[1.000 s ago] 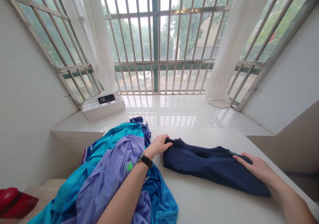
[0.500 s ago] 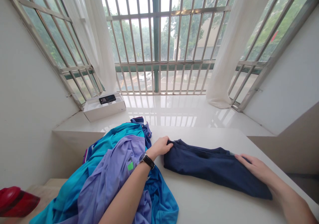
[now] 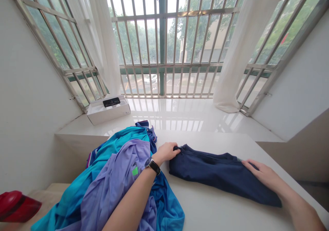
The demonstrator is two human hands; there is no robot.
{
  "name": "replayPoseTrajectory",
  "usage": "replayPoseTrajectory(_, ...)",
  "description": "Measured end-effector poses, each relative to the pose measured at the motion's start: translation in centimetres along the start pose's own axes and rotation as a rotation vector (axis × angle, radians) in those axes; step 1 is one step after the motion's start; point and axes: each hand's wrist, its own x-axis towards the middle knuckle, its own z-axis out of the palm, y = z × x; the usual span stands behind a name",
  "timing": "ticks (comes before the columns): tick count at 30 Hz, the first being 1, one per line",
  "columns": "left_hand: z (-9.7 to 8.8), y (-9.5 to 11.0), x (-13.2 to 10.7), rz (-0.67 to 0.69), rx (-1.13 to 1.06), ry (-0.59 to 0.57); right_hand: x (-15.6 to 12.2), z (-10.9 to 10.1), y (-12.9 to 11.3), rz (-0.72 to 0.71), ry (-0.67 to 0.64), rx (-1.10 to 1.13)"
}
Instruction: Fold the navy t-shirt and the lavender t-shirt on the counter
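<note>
A folded navy garment (image 3: 218, 172) lies lengthwise across the white table; its kind is hard to make out. At its upper left corner my left hand (image 3: 167, 152) is closed, pinching the cloth between thumb and fingers. My right hand (image 3: 262, 172) is at the garment's right end, fingers closed on its upper edge, part of the grip hidden. A black-strapped watch (image 3: 153, 165) circles my left wrist. Under and beside my left forearm is a heap of clothes, with a lilac garment (image 3: 113, 183) on top of a turquoise one (image 3: 84, 176).
Behind the table runs a glossy white windowsill (image 3: 180, 113) below a barred window. An open white box (image 3: 109, 114) with a black phone (image 3: 111, 102) on it stands at the sill's left. A white curtain (image 3: 228, 87) hangs at the right. Something red (image 3: 19, 207) is at lower left.
The view has shifted very slightly. Both hands keep their places on the navy garment, and the phone's screen has gone darker.
</note>
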Motion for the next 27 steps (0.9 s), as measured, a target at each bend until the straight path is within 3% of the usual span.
replayPoseTrajectory(5,-0.2,0.4,-0.2,-0.011,0.033,-0.041,0.1,0.2,0.2,-0.014,-0.009,0.001)
replayPoseTrajectory(14,0.7,0.5,0.0,-0.107,0.198,-0.005,-0.3,-0.2,-0.9,0.025,-0.026,-0.038)
replayPoseTrajectory(27,0.5,0.6,-0.1,-0.111,0.184,-0.009,0.0,0.0,-0.4,0.031,0.040,-0.023)
